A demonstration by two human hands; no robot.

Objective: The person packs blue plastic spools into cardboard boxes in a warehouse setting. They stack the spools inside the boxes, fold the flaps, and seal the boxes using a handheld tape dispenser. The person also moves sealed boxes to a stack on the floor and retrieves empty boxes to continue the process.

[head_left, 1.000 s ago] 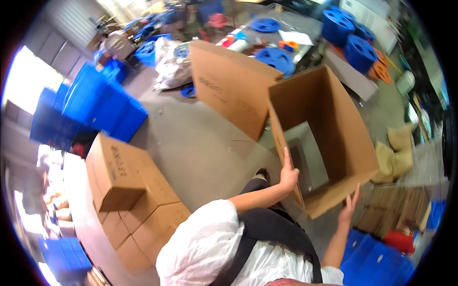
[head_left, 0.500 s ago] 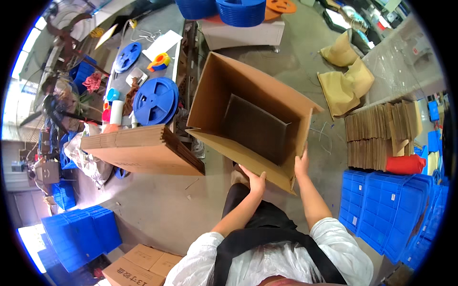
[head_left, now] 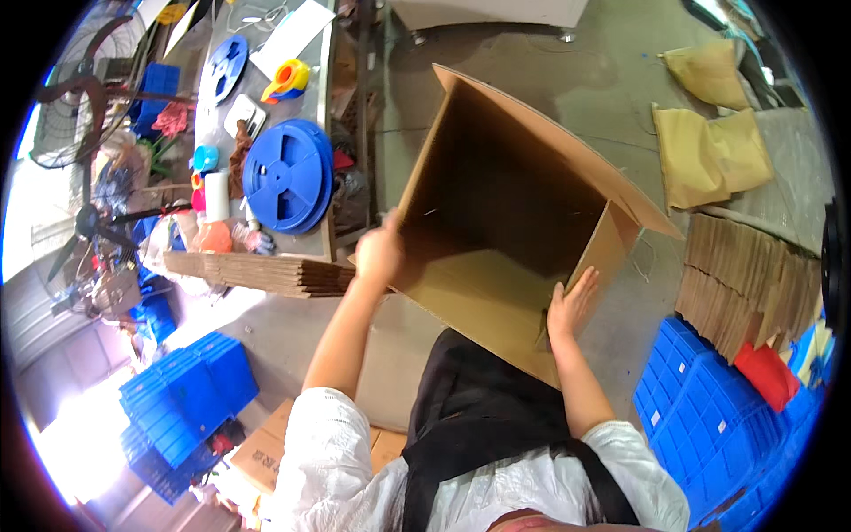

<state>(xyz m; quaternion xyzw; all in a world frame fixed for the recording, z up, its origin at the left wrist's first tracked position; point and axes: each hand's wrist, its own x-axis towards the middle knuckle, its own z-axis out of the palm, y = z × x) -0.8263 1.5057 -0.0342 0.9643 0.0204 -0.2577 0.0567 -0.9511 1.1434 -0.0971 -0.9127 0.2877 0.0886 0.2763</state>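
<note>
A large brown cardboard box (head_left: pixel 496 279) is tilted in front of my body, its open mouth turned toward me and its inside bare but dark at the back. My left hand (head_left: pixel 379 255), slightly blurred, is closed at the box's left corner. On the right side wall my right hand (head_left: pixel 572 306) grips the edge, fingers lying along the board and thumb apart from them. The upper flap sticks out past the far right corner. Part of the box's underside is hidden.
To the left, folded cardboard sheets (head_left: pixel 257 273) lie beside a workbench holding blue reels (head_left: pixel 288 177) and a tape dispenser (head_left: pixel 287 80). Blue crates stand at lower left (head_left: pixel 191 395) and right (head_left: pixel 709 381). Stacked cardboard (head_left: pixel 740 275) and yellowish sacks (head_left: pixel 714 160) are at right.
My left hand has moved from the near edge up to the box's left corner. The box has turned and tilted so more of its near inner wall shows; my view has shifted too.
</note>
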